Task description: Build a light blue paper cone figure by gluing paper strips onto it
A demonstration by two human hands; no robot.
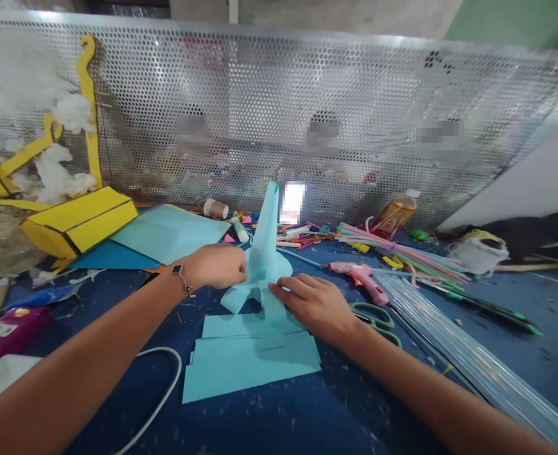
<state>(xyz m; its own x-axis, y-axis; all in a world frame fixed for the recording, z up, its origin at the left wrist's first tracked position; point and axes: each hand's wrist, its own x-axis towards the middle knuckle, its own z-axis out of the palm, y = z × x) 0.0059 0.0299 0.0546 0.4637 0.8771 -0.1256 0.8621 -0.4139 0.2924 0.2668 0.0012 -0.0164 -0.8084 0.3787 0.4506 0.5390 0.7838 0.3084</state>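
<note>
A light-blue paper model [263, 246] stands upright in front of me, with a tall rolled cone rising from a rounded base and curled paper flaps below. My left hand [219, 265], wearing a bracelet, is closed at the model's left side; its fingertips are mostly hidden. From the right, my right hand [319, 306] grips a flap at the foot of the cone, its fingers bent over the paper. Beneath the model, nearer to me, lie several overlapping light-blue paper sheets [253, 363].
A pink glue gun [361, 278] and green-handled scissors [378, 321] lie right of my right hand. Clear plastic strips [468, 354] run along the right. A yellow box [82, 221] stands left. Behind are a lit phone [292, 203], a bottle [396, 213] and a perforated metal screen [260, 82].
</note>
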